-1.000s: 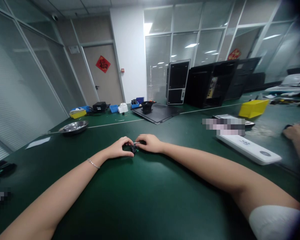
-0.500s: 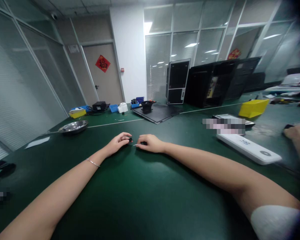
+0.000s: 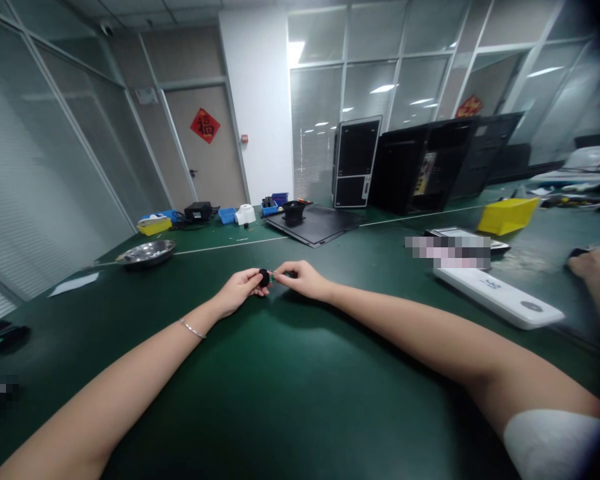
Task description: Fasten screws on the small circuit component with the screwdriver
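Observation:
My left hand (image 3: 240, 291) pinches a small round black part (image 3: 265, 277) between thumb and fingers, just over the green table (image 3: 260, 400). Close against it on the right, my right hand (image 3: 303, 280) has its thumb and forefinger pressed together at a small greenish piece (image 3: 272, 277). That piece touches or nearly touches the black part. It is too small for me to name, and I cannot tell which hand bears it. The other fingers of my right hand are curled under.
A metal pan (image 3: 147, 253) and a white sheet (image 3: 75, 284) lie left. Behind are a black panel (image 3: 320, 230) with a black pot-like part (image 3: 294, 212), and a black computer case (image 3: 357, 163). At right are a long white device (image 3: 497, 297), a yellow bin (image 3: 509, 217) and another person's hand (image 3: 597, 270).
My left hand has turned and moved slightly right, showing the black part's round face. My right hand has come up against it; the thin light-coloured thing at its fingertips no longer shows clearly.

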